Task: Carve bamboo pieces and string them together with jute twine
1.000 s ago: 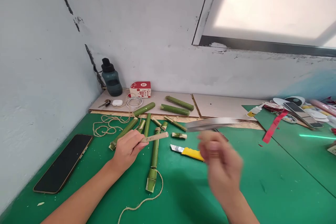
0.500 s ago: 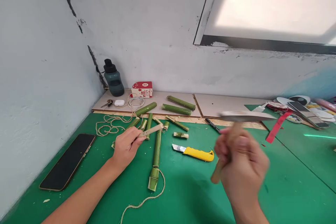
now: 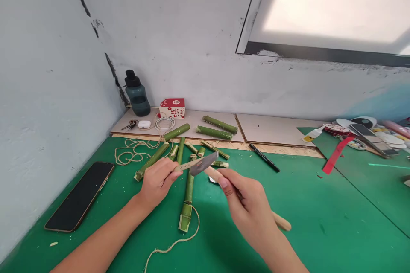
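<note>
My left hand (image 3: 160, 181) is closed around a thin pale wooden rod (image 3: 184, 166) with small dark lettering. The rod slants toward the top of an upright-lying green bamboo piece (image 3: 189, 187); its far end is hidden. Held by its wooden handle in my right hand (image 3: 248, 200) is a small hammer (image 3: 205, 163) with a long, narrow grey metal head. That head overlaps the rod's far end in view; I cannot tell whether they touch. A string (image 3: 173, 245) trails from the bamboo's near end. Below the hammer, a cutter's blade (image 3: 212, 180) peeks out, the rest hidden by my right hand.
Several bamboo pieces (image 3: 216, 132) lie toward the back. Left are a phone (image 3: 80, 196), loose twine (image 3: 131, 151) and a bottle (image 3: 137, 96) near a red-and-white box (image 3: 172, 108). A black marker (image 3: 264, 158), glue bottle (image 3: 312, 135) and red strip (image 3: 338, 153) lie right.
My right hand has swung the hammer left and down from its raised place at the right, bringing its head over the rod. My left hand stays nearly still.
</note>
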Motion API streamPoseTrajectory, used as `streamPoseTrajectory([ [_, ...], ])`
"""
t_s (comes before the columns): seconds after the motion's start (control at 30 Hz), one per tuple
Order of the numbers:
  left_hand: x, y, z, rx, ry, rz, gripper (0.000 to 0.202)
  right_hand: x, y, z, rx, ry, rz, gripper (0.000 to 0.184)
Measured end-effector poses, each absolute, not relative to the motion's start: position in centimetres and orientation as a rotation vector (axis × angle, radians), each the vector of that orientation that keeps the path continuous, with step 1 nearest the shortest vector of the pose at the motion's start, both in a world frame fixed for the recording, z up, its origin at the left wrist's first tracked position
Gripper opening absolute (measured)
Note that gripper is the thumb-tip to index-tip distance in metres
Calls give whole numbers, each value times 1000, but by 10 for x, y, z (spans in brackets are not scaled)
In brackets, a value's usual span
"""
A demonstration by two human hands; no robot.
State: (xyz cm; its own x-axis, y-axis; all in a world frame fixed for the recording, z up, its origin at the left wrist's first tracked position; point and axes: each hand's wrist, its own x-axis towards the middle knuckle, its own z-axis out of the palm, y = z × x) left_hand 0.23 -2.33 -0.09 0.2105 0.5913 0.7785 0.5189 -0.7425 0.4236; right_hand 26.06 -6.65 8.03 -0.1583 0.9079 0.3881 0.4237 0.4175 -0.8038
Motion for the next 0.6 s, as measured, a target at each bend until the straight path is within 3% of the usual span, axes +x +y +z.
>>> streamPoseTrajectory([
  [0.23,-2,-22,-2,2372,1112,1601,27,267,-60,92,-952,-988,391,30],
  [0.47,-2,-23,-2,2361,1080,1588,26,261,-64,76,-1091,-1561,613,30],
  [0.6,-4,-23,-2,2312,1113,1625,25,263,-64,81,-1005,-1127,384,29],
])
